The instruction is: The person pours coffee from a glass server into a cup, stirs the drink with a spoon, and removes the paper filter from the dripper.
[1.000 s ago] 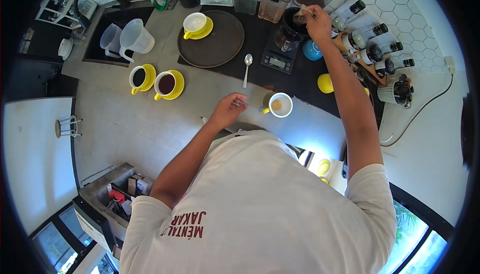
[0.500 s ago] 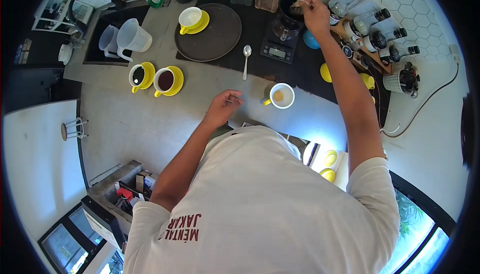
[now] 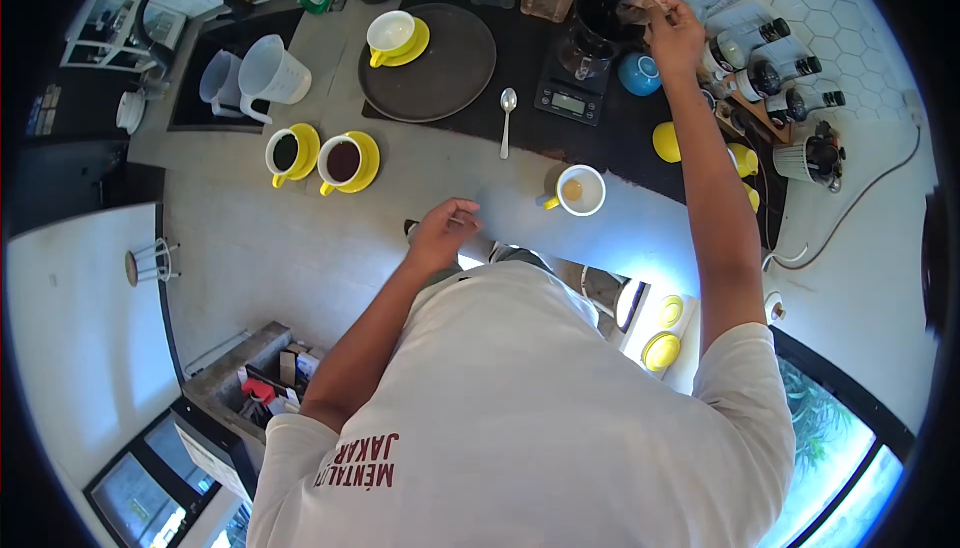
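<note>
My right hand [image 3: 677, 40] pinches the edge of a used paper coffee filter [image 3: 636, 14], its lower part dark, beside the rim of a black dripper [image 3: 598, 14]. Under the dripper is a glass carafe [image 3: 583, 58], on a black digital scale [image 3: 570, 100]. My left hand [image 3: 443, 234] hovers near the counter's front edge, fingers loosely bent and apart, with nothing in it. To its right stands a white cup with a yellow handle [image 3: 590, 193], a little tan liquid at its bottom. A spoon [image 3: 506, 123] lies on the counter and dark mat.
A round dark tray [image 3: 460, 78] bears a white cup on a yellow saucer. Two filled cups [image 3: 341, 161] [image 3: 285, 153] on yellow saucers stand at left. A blue cup [image 3: 638, 75], yellow cups [image 3: 667, 142] and bottles [image 3: 763, 78] crowd the right. Plastic jugs [image 3: 275, 73] stand by the sink.
My right hand has drawn the filter rightward, away from the dripper's opening. My left hand has lowered slightly toward my body. The whole view has shifted a little.
</note>
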A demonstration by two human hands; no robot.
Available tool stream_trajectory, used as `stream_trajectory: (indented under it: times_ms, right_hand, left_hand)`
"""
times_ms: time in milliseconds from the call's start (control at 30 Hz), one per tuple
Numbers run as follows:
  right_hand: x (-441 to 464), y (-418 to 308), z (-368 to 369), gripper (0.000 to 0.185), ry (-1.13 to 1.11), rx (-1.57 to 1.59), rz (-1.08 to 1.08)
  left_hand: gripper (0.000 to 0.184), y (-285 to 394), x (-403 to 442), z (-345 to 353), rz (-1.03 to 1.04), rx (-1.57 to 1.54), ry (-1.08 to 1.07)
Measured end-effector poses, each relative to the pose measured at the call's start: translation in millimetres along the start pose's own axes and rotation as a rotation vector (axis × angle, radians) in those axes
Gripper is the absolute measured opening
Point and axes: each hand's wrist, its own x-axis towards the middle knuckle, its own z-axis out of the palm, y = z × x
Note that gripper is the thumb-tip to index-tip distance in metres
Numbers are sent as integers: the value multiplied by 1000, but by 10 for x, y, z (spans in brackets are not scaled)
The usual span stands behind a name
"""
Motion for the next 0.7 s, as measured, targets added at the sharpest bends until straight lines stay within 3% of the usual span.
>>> stream_trajectory:
  times_ms: [33,133,167,300,400,467,600,700]
  right_hand:
    - [1,-61,-22,16,18,-12,-7]
    - [-36,-344,-63,19,49,25,5]
    - [-43,-429,-84,19,59,12,-6]
    - [-128,-687,-118,19,48,49,5]
    - [-252,-1024,-82,20,30,42,12]
    - [-326,-1165,-36,20,-45,75,45]
    - [-610,-1600,305,17,-213,240,161]
    - [-895,-1882,790,15,-301,350,148]
  left_hand:
    - [33,-41,53,11,72,83,-85]
    - [49,-20,286,297,21,370,-203]
    - [62,-175,407,396,78,397,-255]
    - [75,-209,673,730,76,441,-277]
    - [74,-204,665,695,71,449,-262]
    - [63,-389,586,562,116,393,-213]
    - [52,-362,173,13,-34,186,-102]
    - [42,-567,-224,-506,32,61,75]
